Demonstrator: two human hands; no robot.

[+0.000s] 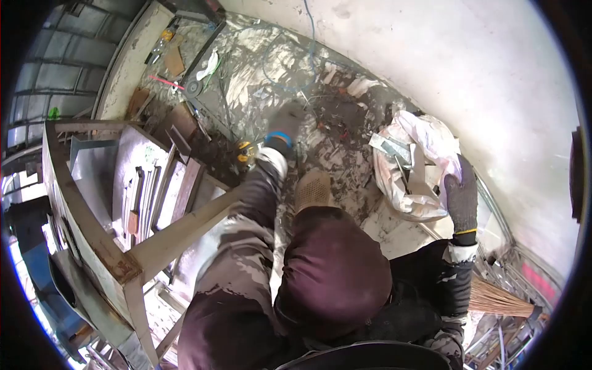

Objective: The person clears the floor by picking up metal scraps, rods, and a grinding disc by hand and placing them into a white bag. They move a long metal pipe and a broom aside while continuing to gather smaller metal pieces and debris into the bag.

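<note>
My left hand [290,122], in a grey glove with a blue cuff band, reaches forward low over the littered floor [271,68]. It is smeared by motion and its fingers cannot be made out, nor whether it holds anything. My right hand [461,200], in a grey glove with a yellow cuff band, grips the near right edge of a white sack [416,203]. The sack's mouth gapes, and scrap pieces [419,176] of flat, pale material stick out of it. Dark dirt and broken bits [345,117] lie between my left hand and the sack.
A metal frame [179,237] holding panels and strips stands at left. My shoe [312,190] and bent knee [336,271] are in the middle. A yellow-and-black item [245,152] lies near my left wrist. A broom [499,299] is at right, below the white wall [481,68]. A blue cable [312,37] hangs ahead.
</note>
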